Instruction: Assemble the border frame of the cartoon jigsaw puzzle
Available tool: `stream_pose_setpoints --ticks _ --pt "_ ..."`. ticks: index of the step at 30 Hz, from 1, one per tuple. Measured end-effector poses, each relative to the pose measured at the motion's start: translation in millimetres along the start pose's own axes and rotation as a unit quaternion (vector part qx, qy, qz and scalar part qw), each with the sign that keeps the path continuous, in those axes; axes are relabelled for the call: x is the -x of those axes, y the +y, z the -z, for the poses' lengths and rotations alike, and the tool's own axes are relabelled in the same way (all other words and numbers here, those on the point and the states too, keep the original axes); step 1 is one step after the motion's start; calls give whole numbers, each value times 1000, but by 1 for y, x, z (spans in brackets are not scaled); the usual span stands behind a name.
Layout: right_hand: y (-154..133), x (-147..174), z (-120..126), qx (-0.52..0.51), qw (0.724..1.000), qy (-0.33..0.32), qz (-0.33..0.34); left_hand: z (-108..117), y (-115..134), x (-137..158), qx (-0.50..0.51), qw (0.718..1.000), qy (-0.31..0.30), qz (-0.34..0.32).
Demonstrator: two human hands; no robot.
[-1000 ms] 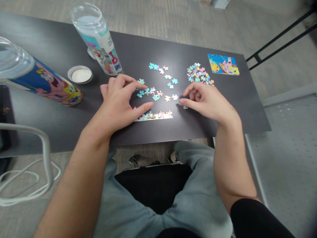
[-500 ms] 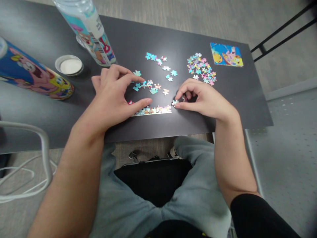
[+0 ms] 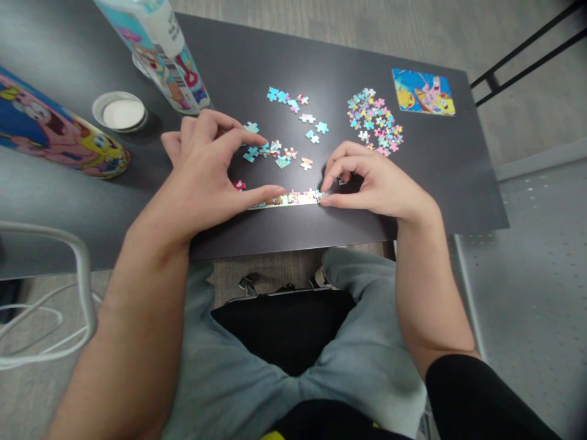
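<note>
A joined strip of jigsaw pieces [image 3: 300,197] lies near the table's front edge. My right hand [image 3: 362,180] pinches a small jigsaw piece [image 3: 318,196] at the strip's right end, touching it or very close. Spread fingers show on my left hand [image 3: 206,168], whose thumb rests at the strip's upper edge and whose palm covers its left part. Loose pieces [image 3: 283,161] lie just beyond the left fingertips, and a red piece [image 3: 239,184] peeks out beside the thumb. Another small piece [image 3: 341,180] is partly hidden under my right hand.
A heap of jigsaw pieces [image 3: 373,119] sits right of centre, with a cartoon picture card [image 3: 424,91] behind it. More pieces [image 3: 293,105] lie at the back. On the left are a clear tube [image 3: 169,61], a blue cartoon tube [image 3: 59,128] and a round lid [image 3: 120,112].
My right hand has brought its piece slightly left, up to the strip's right end. The left hand stays over the strip. The whole view has shifted a little.
</note>
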State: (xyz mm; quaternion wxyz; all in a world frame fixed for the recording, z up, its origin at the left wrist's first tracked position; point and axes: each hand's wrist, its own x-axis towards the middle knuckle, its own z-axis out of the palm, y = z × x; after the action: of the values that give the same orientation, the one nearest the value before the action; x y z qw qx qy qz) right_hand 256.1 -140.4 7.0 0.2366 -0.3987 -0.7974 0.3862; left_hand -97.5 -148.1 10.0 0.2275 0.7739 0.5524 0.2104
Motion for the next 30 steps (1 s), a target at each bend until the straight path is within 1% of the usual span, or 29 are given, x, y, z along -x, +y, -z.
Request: stream_pose_setpoints --ticks 2,4,6,8,11,15,18,22,27,30 --pt "1 -1 -1 2 1000 -3 -4 0 2 1 4 1000 8 -8" --pt "3 -2 -1 -3 1000 2 12 -3 7 2 13 1000 20 -21" --pt "7 -2 0 0 999 23 32 -9 17 3 19 999 27 -34" --pt "11 0 3 17 998 55 41 -18 29 5 20 999 20 -45" --pt "16 6 12 46 995 77 32 -34 46 6 22 998 10 -49" --pt "19 13 22 70 996 62 1 -46 59 6 14 999 26 -30" --pt "19 15 25 66 996 58 -15 -47 64 5 -5 999 34 -26" --pt "18 20 27 63 996 59 -37 -46 68 4 -7 998 46 -38" --pt "23 31 29 73 992 92 -39 -46 67 1 -7 999 26 -39" --pt "23 34 29 74 993 93 -28 -46 65 0 1 999 16 -41"
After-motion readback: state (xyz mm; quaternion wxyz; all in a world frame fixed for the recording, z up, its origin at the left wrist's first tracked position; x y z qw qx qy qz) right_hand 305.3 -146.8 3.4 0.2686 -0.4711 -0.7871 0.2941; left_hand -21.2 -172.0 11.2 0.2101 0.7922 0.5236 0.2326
